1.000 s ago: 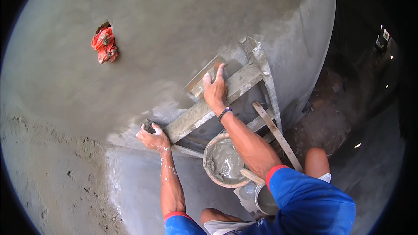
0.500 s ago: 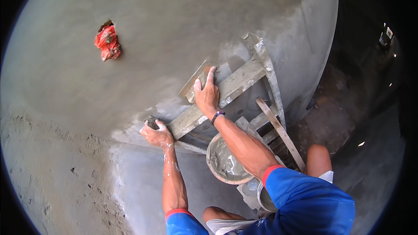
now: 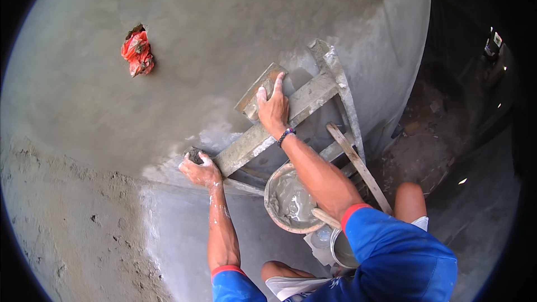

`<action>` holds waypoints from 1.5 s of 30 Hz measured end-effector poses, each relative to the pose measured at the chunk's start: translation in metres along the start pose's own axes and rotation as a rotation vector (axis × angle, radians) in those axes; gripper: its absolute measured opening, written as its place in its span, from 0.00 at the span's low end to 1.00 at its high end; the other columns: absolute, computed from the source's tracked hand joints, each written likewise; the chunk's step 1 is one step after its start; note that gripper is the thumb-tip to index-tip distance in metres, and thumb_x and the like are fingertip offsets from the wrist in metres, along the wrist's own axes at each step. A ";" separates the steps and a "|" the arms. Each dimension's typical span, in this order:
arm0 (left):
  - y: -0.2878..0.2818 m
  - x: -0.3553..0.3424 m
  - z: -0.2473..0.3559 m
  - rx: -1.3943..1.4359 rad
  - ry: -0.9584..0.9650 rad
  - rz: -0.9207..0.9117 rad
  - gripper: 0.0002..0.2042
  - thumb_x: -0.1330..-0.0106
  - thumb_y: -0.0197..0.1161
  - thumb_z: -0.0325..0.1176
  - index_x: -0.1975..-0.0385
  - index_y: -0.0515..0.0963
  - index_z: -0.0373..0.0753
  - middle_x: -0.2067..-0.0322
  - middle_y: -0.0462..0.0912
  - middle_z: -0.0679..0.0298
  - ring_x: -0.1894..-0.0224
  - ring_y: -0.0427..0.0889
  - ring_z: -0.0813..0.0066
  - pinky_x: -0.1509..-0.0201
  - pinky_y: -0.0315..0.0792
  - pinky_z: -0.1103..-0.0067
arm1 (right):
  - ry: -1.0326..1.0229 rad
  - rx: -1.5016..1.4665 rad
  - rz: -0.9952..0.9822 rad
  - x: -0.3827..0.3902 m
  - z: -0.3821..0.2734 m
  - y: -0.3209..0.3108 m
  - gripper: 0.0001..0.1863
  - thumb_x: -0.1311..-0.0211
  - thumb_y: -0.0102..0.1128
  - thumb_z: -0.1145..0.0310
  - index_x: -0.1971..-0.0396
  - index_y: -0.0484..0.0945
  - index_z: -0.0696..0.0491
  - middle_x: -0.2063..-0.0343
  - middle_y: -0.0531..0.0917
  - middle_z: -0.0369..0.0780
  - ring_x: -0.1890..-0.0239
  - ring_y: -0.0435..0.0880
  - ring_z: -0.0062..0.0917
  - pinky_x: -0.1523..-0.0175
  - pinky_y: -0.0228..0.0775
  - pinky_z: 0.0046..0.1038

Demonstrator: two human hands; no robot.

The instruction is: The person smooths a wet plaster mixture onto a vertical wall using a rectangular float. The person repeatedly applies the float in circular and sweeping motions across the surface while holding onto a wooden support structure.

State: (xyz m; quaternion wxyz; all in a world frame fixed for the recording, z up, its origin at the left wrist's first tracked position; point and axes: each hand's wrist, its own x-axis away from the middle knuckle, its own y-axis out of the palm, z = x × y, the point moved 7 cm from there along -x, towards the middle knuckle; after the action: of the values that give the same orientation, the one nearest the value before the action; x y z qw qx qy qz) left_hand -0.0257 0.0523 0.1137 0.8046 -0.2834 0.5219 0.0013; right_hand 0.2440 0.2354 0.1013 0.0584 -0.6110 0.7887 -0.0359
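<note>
Across the far side of the plastered surface (image 3: pixel 212 39), a broad damp area is showing smooth and even; I am counting that part as largely done. At the near left, a band (image 3: pixel 84 212) is showing rough and pitted, so I am judging it unfinished. Pale patches (image 3: pixel 217 136) beside the wooden frame (image 3: pixel 307 98) are looking uneven too.

Right hand (image 3: pixel 274 109): I am gripping a rectangular float (image 3: pixel 250 95), thumb and forefinger spreading over its back; my other fingers are mostly hidden. Float is lying just beyond the frame's beam; whether it is pressing on the plaster, I cannot tell.

Left hand (image 3: pixel 201 172): fingers are curling closed round a grey lump (image 3: pixel 193 155) by the beam's left end. Mortar or sponge: not telling apart.

Nearer, a bucket (image 3: pixel 269 211) is holding wet grey mix (image 3: pixel 293 204), unused so far. Far left, crumpled red plastic (image 3: pixel 138 53) is sticking out of a hole, which is not being filled flush.
</note>
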 end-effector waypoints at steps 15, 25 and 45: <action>0.005 -0.002 0.008 -0.039 0.005 -0.015 0.22 0.45 0.72 0.31 0.52 0.74 0.35 0.54 0.73 0.53 0.51 0.77 0.50 0.50 0.73 0.61 | -0.159 -0.005 0.037 0.014 -0.003 0.024 0.44 0.33 0.54 0.56 0.26 0.43 0.60 0.65 0.84 0.61 0.62 0.84 0.55 0.54 0.77 0.49; 0.001 -0.002 0.004 -0.007 -0.011 0.035 0.20 0.46 0.71 0.30 0.53 0.75 0.36 0.57 0.74 0.53 0.51 0.76 0.51 0.47 0.72 0.61 | -0.086 -0.080 0.003 -0.002 -0.033 -0.005 0.42 0.33 0.54 0.58 0.27 0.46 0.60 0.73 0.84 0.58 0.66 0.84 0.54 0.58 0.75 0.50; 0.003 0.000 0.003 0.046 0.012 0.024 0.20 0.46 0.71 0.29 0.53 0.75 0.37 0.56 0.74 0.53 0.50 0.75 0.50 0.47 0.71 0.60 | -0.430 0.013 0.199 -0.034 -0.067 -0.025 0.44 0.32 0.55 0.55 0.29 0.46 0.68 0.62 0.83 0.64 0.57 0.84 0.55 0.50 0.76 0.47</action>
State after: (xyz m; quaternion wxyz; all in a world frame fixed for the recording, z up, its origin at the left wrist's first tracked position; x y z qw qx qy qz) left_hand -0.0242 0.0559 0.1137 0.8077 -0.2585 0.5300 -0.0030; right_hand 0.2673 0.2605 0.1730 0.2320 -0.5236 0.8141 0.0957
